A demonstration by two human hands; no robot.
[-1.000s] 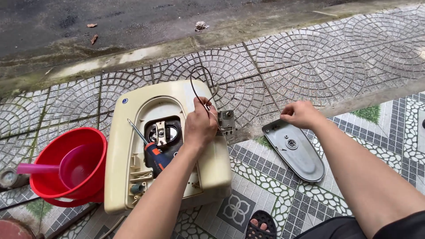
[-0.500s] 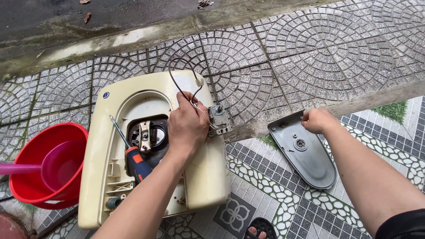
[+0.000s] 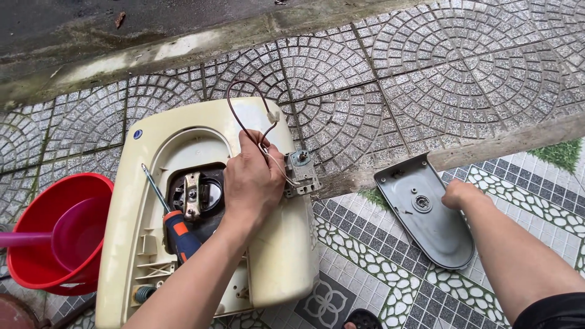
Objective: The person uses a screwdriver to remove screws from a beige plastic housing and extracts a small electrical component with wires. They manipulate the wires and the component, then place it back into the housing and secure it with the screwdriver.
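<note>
The appliance housing (image 3: pixel 277 256) is cream, with a small blue round mark. The screwdriver (image 3: pixel 173 228) has an orange and dark blue handle. The bucket (image 3: pixel 36 244) is red, its scoop (image 3: pixel 67 234) magenta. The cover plate (image 3: pixel 429 213) is grey. The wire loop (image 3: pixel 241 113) is dark brown. The paving tiles (image 3: pixel 463 67) show grey fan-shaped cobble patterns.

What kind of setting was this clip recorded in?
Most likely an outdoor pavement or house-front step used as a makeshift repair spot: patterned paving tiles, a wet concrete kerb, a red bucket, and an opened cream appliance housing lying on the ground.
</note>
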